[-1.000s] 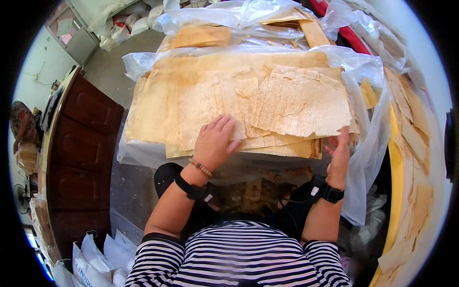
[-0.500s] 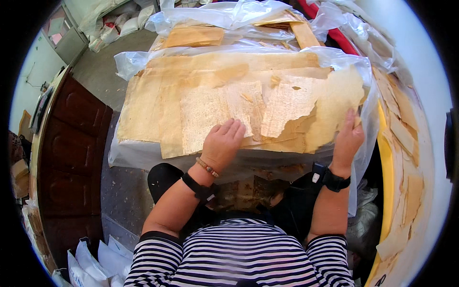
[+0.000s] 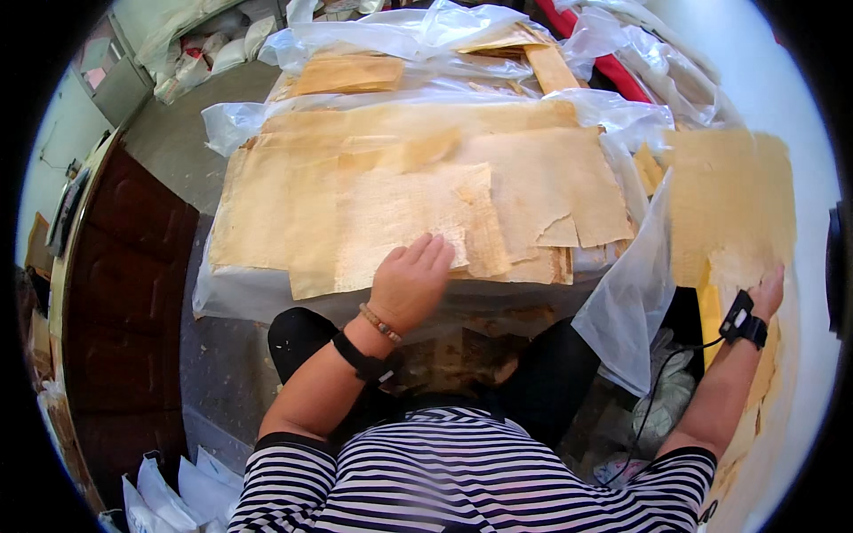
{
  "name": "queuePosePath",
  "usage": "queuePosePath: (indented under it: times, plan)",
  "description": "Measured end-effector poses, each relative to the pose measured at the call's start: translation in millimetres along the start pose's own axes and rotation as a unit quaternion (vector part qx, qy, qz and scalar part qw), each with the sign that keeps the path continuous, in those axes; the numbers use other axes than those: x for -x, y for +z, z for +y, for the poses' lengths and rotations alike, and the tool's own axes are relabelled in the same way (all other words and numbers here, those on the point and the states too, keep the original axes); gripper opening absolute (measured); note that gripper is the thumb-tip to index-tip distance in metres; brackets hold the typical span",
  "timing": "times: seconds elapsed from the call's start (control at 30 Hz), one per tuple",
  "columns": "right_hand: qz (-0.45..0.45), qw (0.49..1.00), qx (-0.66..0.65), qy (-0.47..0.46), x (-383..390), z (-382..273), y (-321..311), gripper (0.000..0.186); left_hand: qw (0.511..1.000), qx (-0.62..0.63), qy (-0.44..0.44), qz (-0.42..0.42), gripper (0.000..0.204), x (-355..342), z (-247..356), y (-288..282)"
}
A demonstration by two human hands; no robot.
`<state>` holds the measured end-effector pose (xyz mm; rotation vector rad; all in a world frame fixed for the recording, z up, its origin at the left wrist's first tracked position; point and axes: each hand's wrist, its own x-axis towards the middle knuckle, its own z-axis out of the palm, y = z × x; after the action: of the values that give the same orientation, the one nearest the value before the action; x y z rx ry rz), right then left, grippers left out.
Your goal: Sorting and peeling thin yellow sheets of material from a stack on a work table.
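Evidently the loose tan sheet (image 3: 733,195) was in the right hand (image 3: 762,293), standing out beyond the fingers and away from the body, its near edge at the hand; the fingers seemed to pinch that edge, though blur hid exactly how the thumb met it. Well to its left, the left hand (image 3: 409,282) lay palm down at the near edge of the stacked sheets (image 3: 542,186), its fingers straight and pressed together over a pale, rough piece (image 3: 382,213). The stack sat on clear plastic sheeting (image 3: 244,291), with a bundle of tan sheets (image 3: 348,75) behind it. On the right, a yellow edge (image 3: 711,324) showed below the loose sheet, near a white wall (image 3: 755,75); on the left stood a dark brown panelled cabinet (image 3: 129,293), with white sacks (image 3: 169,502) on the floor (image 3: 227,364) near its lower end. The loose sheet looked thin, roughly rectangular and softened by blur, with a paler patch close to the hand. The stacked ones overlapped unevenly, honey-coloured to cream, some with torn edges.
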<state>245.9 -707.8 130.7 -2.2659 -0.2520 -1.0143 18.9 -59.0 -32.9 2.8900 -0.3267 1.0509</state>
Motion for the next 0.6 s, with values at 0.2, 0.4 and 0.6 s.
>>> queuePosePath:
  times: [0.2, 0.4, 0.6]
  plan:
    - [0.244, 0.918, 0.306, 0.061, 33.2, -45.1, -9.0, 0.064, 0.998, -0.029, -0.026, -0.040, 0.026, 21.1, -15.4, 6.5]
    - [-0.290, 0.713, -0.537, 0.344, 192.1, -290.1, 126.4, 0.032, 1.000, 0.006, -0.001, 0.014, 0.029, 14.9, -12.7, 1.5]
    - [-0.280, 0.503, -0.612, 0.542, 228.9, -266.9, 225.8, 0.035, 0.998, 0.047, -0.008, -0.040, 0.030, 12.3, -13.6, -0.3]
